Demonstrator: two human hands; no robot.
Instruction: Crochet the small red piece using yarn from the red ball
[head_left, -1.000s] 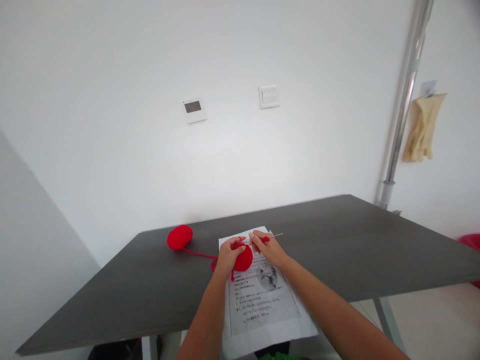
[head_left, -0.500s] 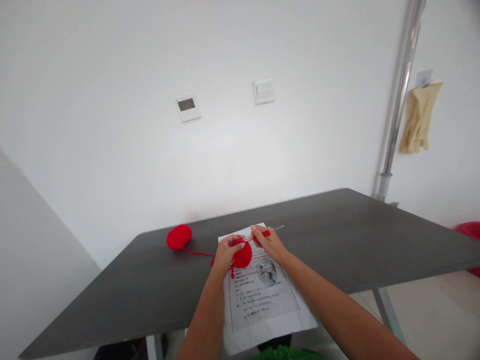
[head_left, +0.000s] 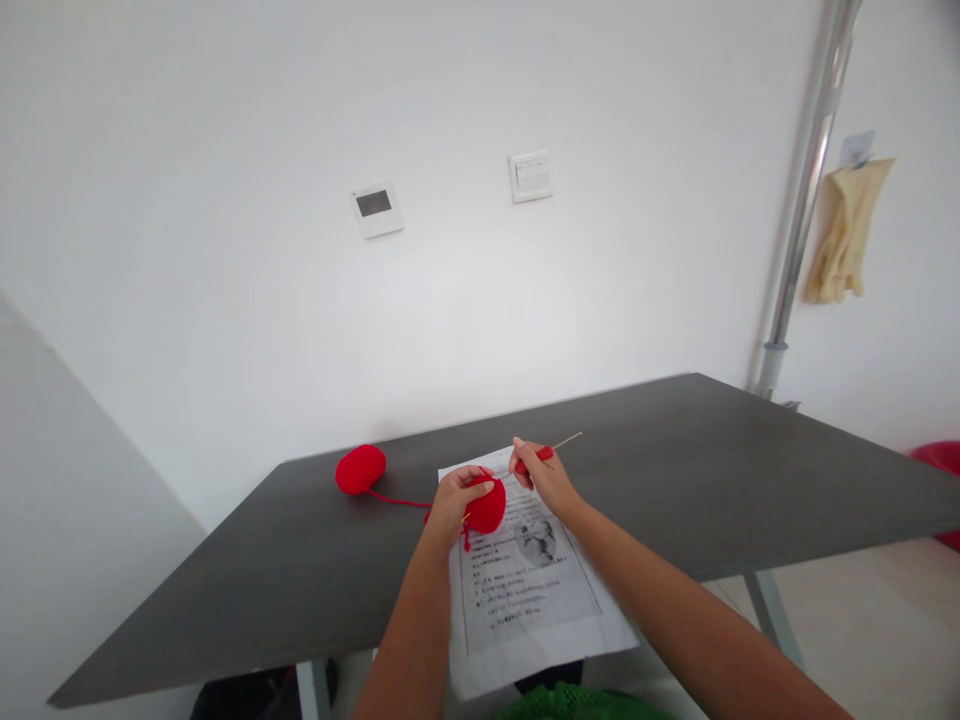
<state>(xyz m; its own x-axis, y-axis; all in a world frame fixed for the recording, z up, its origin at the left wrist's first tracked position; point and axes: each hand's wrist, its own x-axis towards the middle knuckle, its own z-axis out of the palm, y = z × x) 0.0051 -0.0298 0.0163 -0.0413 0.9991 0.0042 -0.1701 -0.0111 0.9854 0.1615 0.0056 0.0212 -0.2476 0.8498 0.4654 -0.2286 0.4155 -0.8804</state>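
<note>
My left hand (head_left: 450,505) is closed round a small round red crocheted piece (head_left: 487,508), held just above a printed instruction sheet (head_left: 525,590). My right hand (head_left: 544,475) pinches a crochet hook with a red grip (head_left: 545,453), its thin metal shaft pointing up to the right. The hook's working end sits close to the piece's upper edge. A strand of red yarn (head_left: 397,499) runs left from the piece to a red yarn ball (head_left: 361,469) lying on the dark grey table (head_left: 675,470).
The table stands against a white wall with a thermostat (head_left: 376,209) and a light switch (head_left: 531,176). A metal pole (head_left: 799,200) and hanging pale gloves (head_left: 844,230) are at the right. Something green (head_left: 570,705) shows below the table's near edge.
My right hand has drawn the hook up and to the right, away from the crocheted piece. The left hand keeps its hold. The view has shifted slightly.
</note>
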